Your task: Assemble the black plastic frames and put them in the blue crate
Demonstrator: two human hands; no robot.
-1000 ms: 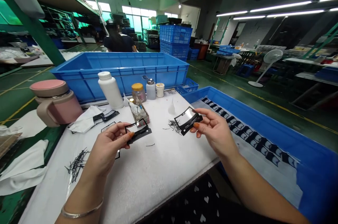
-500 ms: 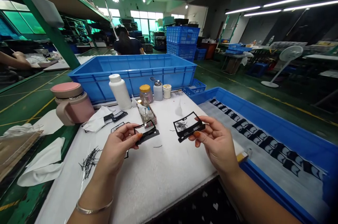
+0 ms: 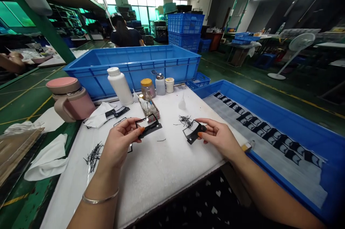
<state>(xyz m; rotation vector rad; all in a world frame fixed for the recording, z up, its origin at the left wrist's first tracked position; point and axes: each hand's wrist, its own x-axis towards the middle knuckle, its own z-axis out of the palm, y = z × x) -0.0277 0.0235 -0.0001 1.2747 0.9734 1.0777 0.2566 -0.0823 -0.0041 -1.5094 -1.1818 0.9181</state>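
Note:
My left hand (image 3: pixel 118 143) pinches a thin black plastic frame (image 3: pixel 150 127) and holds it just above the white padded table (image 3: pixel 161 171). My right hand (image 3: pixel 218 136) grips a second black frame (image 3: pixel 193 131), lowered close to the table surface. A small pile of thin black slivers (image 3: pixel 184 121) lies just beyond that frame. Another pile of black slivers (image 3: pixel 93 154) lies left of my left wrist. A small clear tray with a dropper bottle (image 3: pixel 149 107) stands behind the left frame.
A pink mug (image 3: pixel 69 99), white bottle (image 3: pixel 120 86), yellow-capped jar (image 3: pixel 148 88) and two small jars stand at the table's back. White cloths and black frames (image 3: pixel 116 112) lie nearby. Blue crates (image 3: pixel 134 64) stand behind; a long one with rows of black parts (image 3: pixel 265 128) lies right. A person sits beyond.
My right hand has lowered its frame from mid-air down toward the table near the sliver pile. My left hand has kept its frame in about the same place.

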